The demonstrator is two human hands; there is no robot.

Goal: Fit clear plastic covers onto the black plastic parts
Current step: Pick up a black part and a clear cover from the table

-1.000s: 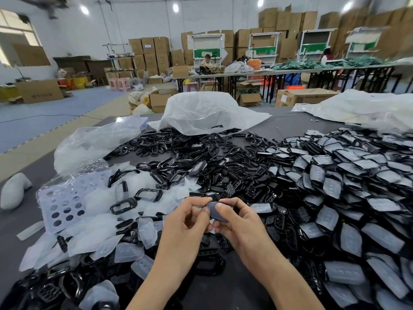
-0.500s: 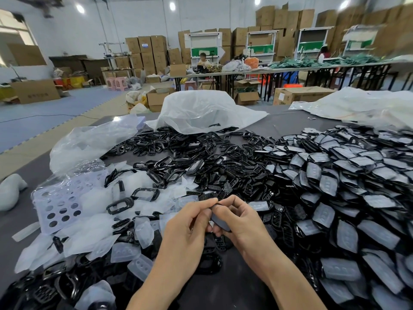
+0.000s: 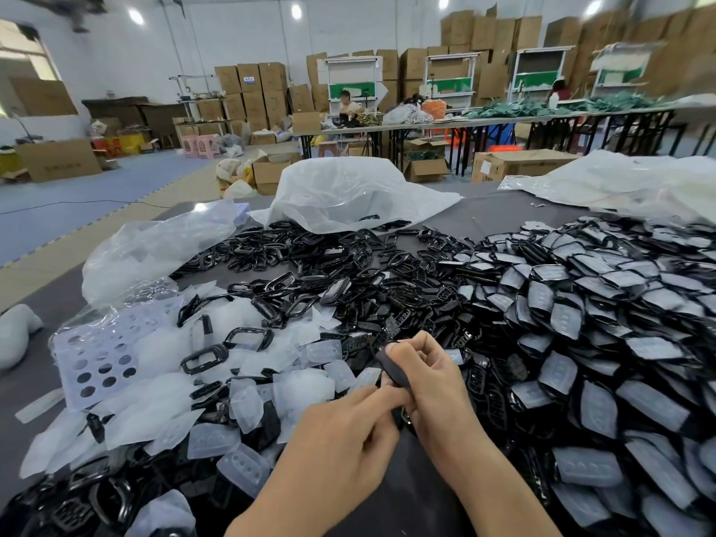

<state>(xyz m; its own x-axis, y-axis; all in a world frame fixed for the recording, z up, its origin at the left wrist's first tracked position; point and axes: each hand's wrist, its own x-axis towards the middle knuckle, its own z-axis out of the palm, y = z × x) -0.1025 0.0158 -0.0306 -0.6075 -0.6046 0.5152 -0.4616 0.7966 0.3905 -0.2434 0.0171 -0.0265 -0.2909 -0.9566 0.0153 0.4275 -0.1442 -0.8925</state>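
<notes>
My right hand (image 3: 430, 377) gripped the black part (image 3: 393, 368), fingers curled round it. It lay long from eleven to five o'clock. My left hand (image 3: 348, 432), at seven o'clock, pinched its near end.

- The left hand (image 3: 341, 439) is bare, with nothing worn on the fingers or wrist that show.
- The right hand (image 3: 430, 381) is bare too; its thumbnail (image 3: 395, 347) is cut short and unpainted.
- The left forearm (image 3: 271, 509) and the right forearm (image 3: 499, 486) are uncovered down to the frame's lower edge.
</notes>
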